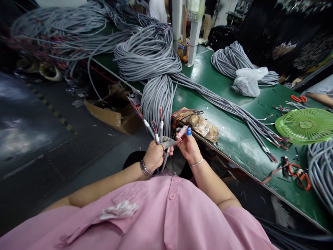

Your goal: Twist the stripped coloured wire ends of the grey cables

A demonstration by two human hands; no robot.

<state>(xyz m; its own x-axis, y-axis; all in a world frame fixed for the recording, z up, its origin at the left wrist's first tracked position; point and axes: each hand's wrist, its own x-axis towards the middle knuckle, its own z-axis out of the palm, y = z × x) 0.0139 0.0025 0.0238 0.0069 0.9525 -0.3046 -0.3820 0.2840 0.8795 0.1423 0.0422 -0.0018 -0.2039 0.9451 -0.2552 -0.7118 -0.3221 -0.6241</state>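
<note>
My left hand [154, 155] is closed around a grey cable, with tape or cloth wrapped on its fingers. Coloured wires [178, 141] fan out of that cable's stripped end towards my right hand [191, 147]. The right fingers are curled in at these wires, one in a pinkish cover and one with a blue band; the exact contact is partly hidden. Just beyond the left hand, several grey cable ends [161, 125] stick up, with white sleeves and bared coloured wires. They hang by a large grey cable coil [157, 99] draped over the table edge.
A taped cardboard-like block [201, 125] lies at the green table's [221, 139] edge. To the right are a green fan [305, 125], orange-handled scissors [299, 175] and more cable. A cardboard box [106, 113] stands below left. A post [194, 41] rises behind.
</note>
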